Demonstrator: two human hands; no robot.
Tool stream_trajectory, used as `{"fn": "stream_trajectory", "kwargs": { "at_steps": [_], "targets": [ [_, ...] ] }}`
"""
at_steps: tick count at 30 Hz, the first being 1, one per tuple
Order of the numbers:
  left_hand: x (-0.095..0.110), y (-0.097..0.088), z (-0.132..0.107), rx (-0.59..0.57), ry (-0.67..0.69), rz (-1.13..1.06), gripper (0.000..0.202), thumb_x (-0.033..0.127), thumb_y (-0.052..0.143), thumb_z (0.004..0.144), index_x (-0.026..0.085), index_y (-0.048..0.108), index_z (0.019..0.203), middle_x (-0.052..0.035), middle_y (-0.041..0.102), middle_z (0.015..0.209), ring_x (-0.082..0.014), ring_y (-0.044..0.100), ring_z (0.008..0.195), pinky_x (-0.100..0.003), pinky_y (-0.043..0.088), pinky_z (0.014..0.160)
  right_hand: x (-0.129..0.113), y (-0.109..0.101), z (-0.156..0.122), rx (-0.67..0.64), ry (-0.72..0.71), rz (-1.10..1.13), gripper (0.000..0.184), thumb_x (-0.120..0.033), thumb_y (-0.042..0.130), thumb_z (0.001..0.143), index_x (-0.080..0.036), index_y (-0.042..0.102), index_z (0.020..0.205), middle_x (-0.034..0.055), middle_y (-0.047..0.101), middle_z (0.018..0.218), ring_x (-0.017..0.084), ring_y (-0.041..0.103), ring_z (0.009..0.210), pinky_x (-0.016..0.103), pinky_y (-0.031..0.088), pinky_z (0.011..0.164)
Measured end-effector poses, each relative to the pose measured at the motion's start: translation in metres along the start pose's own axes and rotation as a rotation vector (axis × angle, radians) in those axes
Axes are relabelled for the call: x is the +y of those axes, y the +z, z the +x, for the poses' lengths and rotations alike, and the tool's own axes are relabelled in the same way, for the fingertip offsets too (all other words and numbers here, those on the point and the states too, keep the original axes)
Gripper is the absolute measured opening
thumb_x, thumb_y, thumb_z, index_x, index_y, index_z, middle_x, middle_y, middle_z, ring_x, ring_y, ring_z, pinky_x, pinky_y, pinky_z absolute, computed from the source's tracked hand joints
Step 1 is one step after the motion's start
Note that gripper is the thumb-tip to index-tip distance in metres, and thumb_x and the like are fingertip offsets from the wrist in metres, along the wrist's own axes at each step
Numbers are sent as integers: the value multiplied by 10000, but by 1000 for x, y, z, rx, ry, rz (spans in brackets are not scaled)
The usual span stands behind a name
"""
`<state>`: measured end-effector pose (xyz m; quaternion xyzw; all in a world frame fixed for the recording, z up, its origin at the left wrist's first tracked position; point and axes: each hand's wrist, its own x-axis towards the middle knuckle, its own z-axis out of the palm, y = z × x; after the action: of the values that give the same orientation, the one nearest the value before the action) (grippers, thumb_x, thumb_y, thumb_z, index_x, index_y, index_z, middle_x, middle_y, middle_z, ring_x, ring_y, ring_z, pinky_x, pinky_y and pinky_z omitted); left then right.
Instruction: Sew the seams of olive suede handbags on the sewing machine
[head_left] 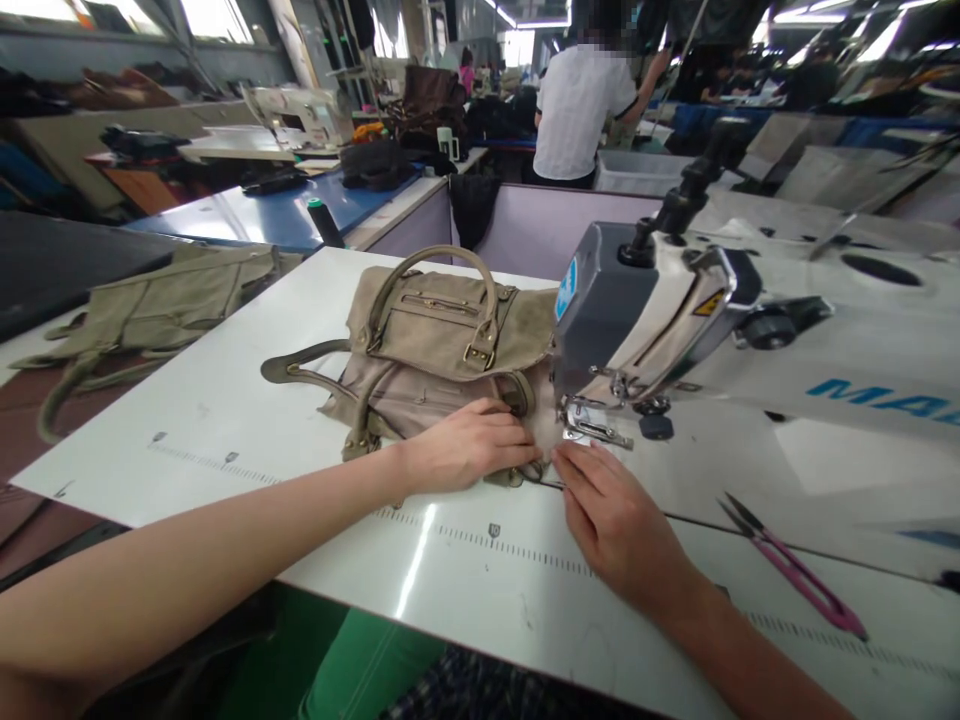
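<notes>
A tan suede handbag (435,340) with looped handles lies on the white sewing table (225,420), its right edge under the presser foot (592,425) of a grey sewing machine (675,310). My left hand (469,445) rests flat on the bag's lower edge, fingers stretched toward the needle. My right hand (611,520) lies on the table just in front of the presser foot, its fingertips pressing the fabric edge. Neither hand grips anything.
Pink thread snips (795,570) lie on the table at the right. Another olive bag (150,310) lies at the left. A person in a white shirt (581,105) stands at the back among other sewing stations and a blue table (255,215).
</notes>
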<state>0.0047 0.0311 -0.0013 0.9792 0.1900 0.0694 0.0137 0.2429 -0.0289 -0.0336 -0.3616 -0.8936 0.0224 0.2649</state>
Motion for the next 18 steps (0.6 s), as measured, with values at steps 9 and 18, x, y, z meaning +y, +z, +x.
{"fn": "stream_trajectory", "kwargs": {
  "at_steps": [9,18],
  "targets": [
    [-31,10,20,14,-61,16,345,189,354,1013,183,556,1293,-67,628,1202,-214,540,1071,-372,315,958,-3,-1,2,-85,107,-51,450,-148,371,935,12,468,1344,217,453,1364,326,390,1290,557,360,1104],
    [-21,-8,-1,120,-275,240,449,129,363,994,155,348,1442,-108,408,1465,-227,300,1388,-502,92,1180,-1,4,-5,12,78,-52,393,-140,383,946,-37,509,1303,196,524,1301,316,463,1241,538,409,1068]
  ]
}}
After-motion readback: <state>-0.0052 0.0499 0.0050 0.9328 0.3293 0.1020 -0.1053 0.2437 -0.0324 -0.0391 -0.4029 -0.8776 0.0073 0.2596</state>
